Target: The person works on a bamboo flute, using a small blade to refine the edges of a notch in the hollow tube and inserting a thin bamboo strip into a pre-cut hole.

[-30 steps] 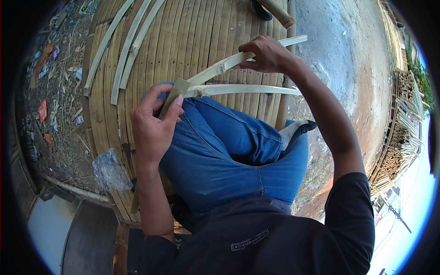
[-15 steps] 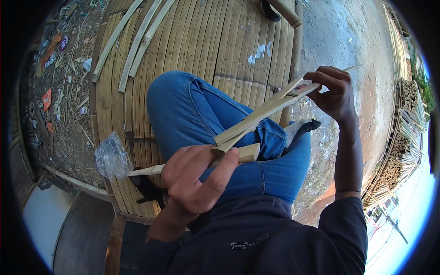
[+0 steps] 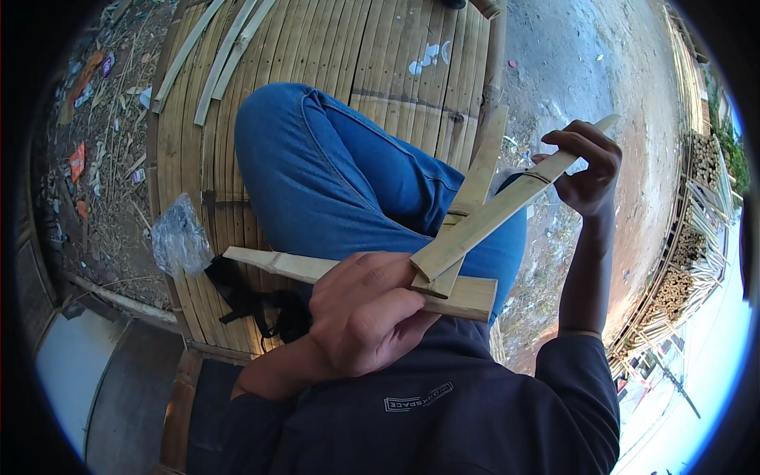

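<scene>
Several pale split bamboo strips are in my hands above my crossed legs. My left hand (image 3: 368,313) is closed around a strip (image 3: 273,261) that pokes out on both sides of it. The near ends of two more strips cross at its fingertips. One crossing strip (image 3: 499,226) slants up to the right, and my right hand (image 3: 590,166) pinches it near its far end. Beneath it, the other crossing strip (image 3: 481,178) points away from me, its far end free. How the left fingers grip each piece is partly hidden.
I sit on a bamboo slat platform (image 3: 317,47). More strips (image 3: 226,59) lie at its far left. A clear plastic bag (image 3: 182,237) and a black strap-like item (image 3: 253,305) are by my left side. Stacked bamboo (image 3: 681,269) stands at the right, beyond bare ground.
The two crossing strips, almost aligned before, are now fanned apart. My right hand has shifted slightly right and down. The strip in my left hand shows more of its length.
</scene>
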Tool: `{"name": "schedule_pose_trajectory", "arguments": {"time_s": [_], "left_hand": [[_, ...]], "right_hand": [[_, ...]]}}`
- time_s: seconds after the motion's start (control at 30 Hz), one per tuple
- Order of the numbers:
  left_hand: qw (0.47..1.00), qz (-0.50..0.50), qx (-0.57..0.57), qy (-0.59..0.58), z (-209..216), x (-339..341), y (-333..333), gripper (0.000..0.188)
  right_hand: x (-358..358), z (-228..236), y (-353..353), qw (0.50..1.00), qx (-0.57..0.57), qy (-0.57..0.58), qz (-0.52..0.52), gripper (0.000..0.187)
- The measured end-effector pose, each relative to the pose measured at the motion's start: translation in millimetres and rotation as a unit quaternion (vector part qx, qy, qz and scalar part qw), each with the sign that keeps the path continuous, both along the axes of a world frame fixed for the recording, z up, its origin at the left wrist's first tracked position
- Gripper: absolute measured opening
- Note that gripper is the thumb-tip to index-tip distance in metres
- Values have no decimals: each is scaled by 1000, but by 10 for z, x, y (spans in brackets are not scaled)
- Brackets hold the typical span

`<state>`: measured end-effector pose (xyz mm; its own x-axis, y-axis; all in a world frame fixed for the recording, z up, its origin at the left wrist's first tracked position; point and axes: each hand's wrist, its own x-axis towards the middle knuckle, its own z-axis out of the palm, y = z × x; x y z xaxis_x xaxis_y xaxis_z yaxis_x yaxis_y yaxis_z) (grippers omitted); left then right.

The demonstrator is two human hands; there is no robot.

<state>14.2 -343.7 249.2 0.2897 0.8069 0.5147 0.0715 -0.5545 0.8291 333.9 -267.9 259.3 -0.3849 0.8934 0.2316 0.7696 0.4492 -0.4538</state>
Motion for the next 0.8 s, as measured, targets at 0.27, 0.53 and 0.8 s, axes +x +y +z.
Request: {"name": "schedule_pose_trajectory", "arguments": {"time_s": [0.27,0.53,0.8], "left_hand": [[922,-105,-342,-147,470,39,102,68],[860,-499,-92,56,272,12,764,106],[756,-551,-352,-27,353,144,1015,102]], "right_hand": [[201,181,-246,999,-32,38,-20,19],[208,347,-382,995,-50,74,-38,10],[283,455,-570,992,-80,93,-26,10]]}}
